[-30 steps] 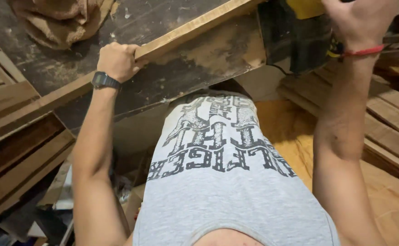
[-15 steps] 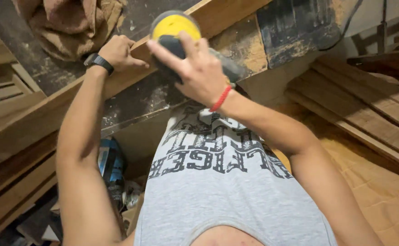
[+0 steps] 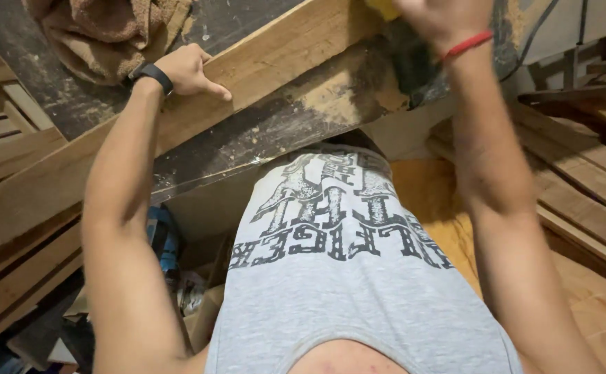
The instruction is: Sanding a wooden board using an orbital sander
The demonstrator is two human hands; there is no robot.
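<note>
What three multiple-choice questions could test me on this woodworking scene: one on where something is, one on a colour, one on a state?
1. Where does the left hand rest?
A. on the long wooden board
B. on the crumpled brown cloth
C. on the floor

2. What colour is the band on the right wrist?
A. blue
B. red
C. white

3. How does the dark workbench top look?
A. wet
B. freshly painted
C. dusted with sawdust

Answers: 1 A, the fingers lie flat on the board's face. 2 B, a thin red cord circles the wrist below the right hand. 3 C, pale dust patches cover the surface beside the board.
</note>
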